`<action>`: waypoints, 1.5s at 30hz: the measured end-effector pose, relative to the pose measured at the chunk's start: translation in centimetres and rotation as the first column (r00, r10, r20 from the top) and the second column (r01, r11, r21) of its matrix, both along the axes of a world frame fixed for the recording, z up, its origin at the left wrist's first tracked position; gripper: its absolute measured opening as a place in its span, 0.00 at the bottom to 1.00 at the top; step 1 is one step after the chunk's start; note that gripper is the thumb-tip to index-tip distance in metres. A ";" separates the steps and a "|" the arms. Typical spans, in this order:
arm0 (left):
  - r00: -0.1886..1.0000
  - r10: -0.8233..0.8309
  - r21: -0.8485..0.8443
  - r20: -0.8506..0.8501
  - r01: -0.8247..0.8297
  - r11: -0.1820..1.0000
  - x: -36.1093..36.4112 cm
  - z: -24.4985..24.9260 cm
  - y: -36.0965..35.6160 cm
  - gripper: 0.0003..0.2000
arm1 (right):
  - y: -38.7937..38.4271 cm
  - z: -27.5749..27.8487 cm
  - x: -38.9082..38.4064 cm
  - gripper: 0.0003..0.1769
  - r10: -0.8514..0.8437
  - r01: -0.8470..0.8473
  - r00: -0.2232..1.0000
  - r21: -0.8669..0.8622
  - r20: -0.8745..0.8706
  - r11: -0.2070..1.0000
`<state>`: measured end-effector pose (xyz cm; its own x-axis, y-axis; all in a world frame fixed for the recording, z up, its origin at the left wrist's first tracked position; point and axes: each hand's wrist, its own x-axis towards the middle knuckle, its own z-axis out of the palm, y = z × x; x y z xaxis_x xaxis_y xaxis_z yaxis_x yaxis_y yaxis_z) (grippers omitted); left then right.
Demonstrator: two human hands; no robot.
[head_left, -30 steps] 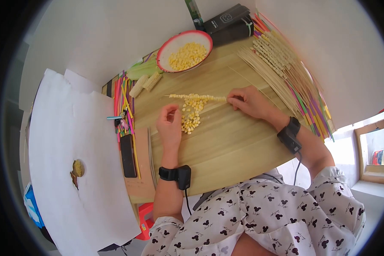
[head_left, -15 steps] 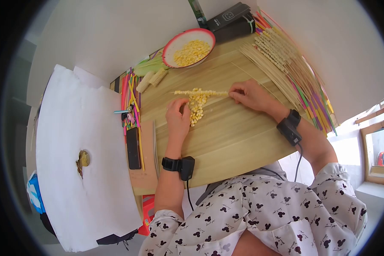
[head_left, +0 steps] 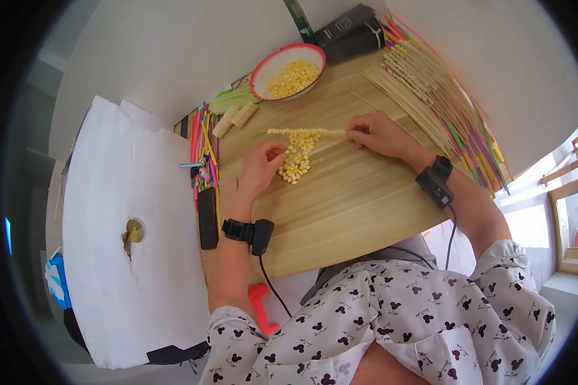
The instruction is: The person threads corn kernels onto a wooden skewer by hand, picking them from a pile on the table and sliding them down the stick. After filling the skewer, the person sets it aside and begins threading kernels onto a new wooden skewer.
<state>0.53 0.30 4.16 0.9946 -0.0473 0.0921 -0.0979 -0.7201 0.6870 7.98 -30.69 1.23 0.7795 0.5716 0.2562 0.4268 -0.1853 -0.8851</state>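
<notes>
My right hand (head_left: 377, 135) pinches the right end of a thin skewer (head_left: 302, 132), which lies level and is threaded with pale yellow corn kernels along most of its length. A loose pile of corn kernels (head_left: 295, 165) spreads on the table just below the skewer. At the left edge of that pile is my left hand (head_left: 262, 168), its fingers curled together. Whatever is between those fingertips, if anything, is hidden. The skewer's bare left tip pokes out above my left hand, apart from it.
Behind stands a red-rimmed bowl (head_left: 255, 83) of kernels, beside stripped cobs (head_left: 226, 122) and husks (head_left: 233, 101). Kernel-threaded skewers (head_left: 417, 72) and bare sticks (head_left: 404, 106) lie at the right. Colored sticks (head_left: 195, 138) and a black phone (head_left: 207, 218) lie left; white board (head_left: 167, 256) flanks the table.
My left hand and forearm have shifted slightly left, and the fingers sit at the pile's left edge. The skewer stays in my right hand. The whole view has tilted a little.
</notes>
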 end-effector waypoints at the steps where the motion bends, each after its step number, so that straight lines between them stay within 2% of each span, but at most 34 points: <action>1: 0.999 -0.036 0.057 -0.010 0.037 0.998 0.2 0.3 -0.1 0.07 | -0.1 0.2 0.2 0.09 0.001 -0.001 1.000 -0.009 0.013 1.000; 3: 0.997 -0.073 0.109 -0.005 0.074 0.991 0.8 1.0 -0.4 0.07 | -0.1 0.3 0.2 0.08 -0.004 0.004 1.000 -0.014 -0.023 1.000; 5: 0.987 -0.096 0.167 -0.128 0.117 0.979 1.2 1.6 -0.4 0.07 | 0.0 0.5 0.1 0.08 -0.010 0.009 0.999 -0.013 -0.049 1.000; 8: 0.985 -0.141 0.204 -0.101 0.159 0.966 1.7 1.3 0.4 0.07 | 0.1 0.8 -0.1 0.08 -0.026 0.025 0.999 -0.031 -0.046 0.999; 11: 0.994 -0.067 0.126 -0.090 0.078 0.989 0.8 2.8 -0.6 0.07 | 0.1 0.6 0.0 0.09 -0.010 0.008 0.994 -0.016 -0.110 1.000; 12: 0.995 -0.069 0.123 -0.078 0.078 0.989 0.6 2.0 -0.4 0.07 | 0.2 0.5 0.0 0.09 -0.011 0.009 0.995 -0.020 -0.098 1.000; 14: 0.987 0.122 -0.253 0.101 -0.093 0.963 0.8 -0.9 0.0 0.07 | 0.0 0.6 0.0 0.08 0.009 -0.006 0.983 0.021 -0.181 1.000; 15: 0.987 0.119 -0.266 0.109 -0.087 0.960 0.8 -1.9 0.2 0.07 | 0.0 0.7 0.0 0.08 0.003 -0.001 0.985 0.007 -0.171 1.000; 17: 0.950 0.265 -0.497 0.165 -0.151 0.854 1.1 -3.2 0.4 0.05 | -0.1 1.1 0.0 0.08 0.012 -0.009 0.968 0.012 -0.252 1.000; 18: 0.948 0.266 -0.517 0.172 -0.144 0.844 1.3 -3.4 0.8 0.05 | -0.1 1.4 0.0 0.08 0.005 -0.008 0.971 -0.009 -0.240 1.000; 20: 0.950 0.303 -0.714 0.073 -0.163 0.681 1.2 -3.5 1.7 0.04 | -0.1 1.9 -0.1 0.05 0.000 -0.008 0.959 -0.025 -0.284 1.000; 23: 0.928 0.359 -0.798 0.095 -0.144 0.584 0.8 -3.2 2.2 0.05 | -0.2 1.8 0.1 0.05 -0.002 -0.016 0.955 -0.058 -0.297 0.998; 27: 0.907 0.420 -0.859 0.036 -0.187 0.477 0.9 -3.3 3.0 0.06 | 0.1 2.5 -0.2 0.06 0.004 -0.043 0.957 -0.129 -0.290 0.991; 33: 0.921 0.390 -0.931 -0.009 -0.150 0.334 0.8 -3.4 3.0 0.07 | 0.8 2.8 -0.8 0.06 -0.040 -0.004 0.953 -0.144 -0.300 0.990; 35: 0.935 0.353 -0.938 0.032 -0.094 0.333 0.9 -3.8 3.2 0.07 | 0.9 2.6 -1.1 0.06 -0.032 -0.011 0.949 -0.135 -0.313 0.991; 45: 0.928 0.373 -0.933 -0.015 -0.147 0.328 1.2 -4.2 3.3 0.08 | 1.6 2.9 -1.8 0.06 -0.052 0.001 0.978 -0.242 -0.204 0.970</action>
<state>1.77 3.61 -0.02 0.8981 0.4355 0.0621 -0.2205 0.3235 0.9202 6.18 -29.10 4.12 0.8164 0.5749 -0.0541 0.2308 -0.4107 -0.8821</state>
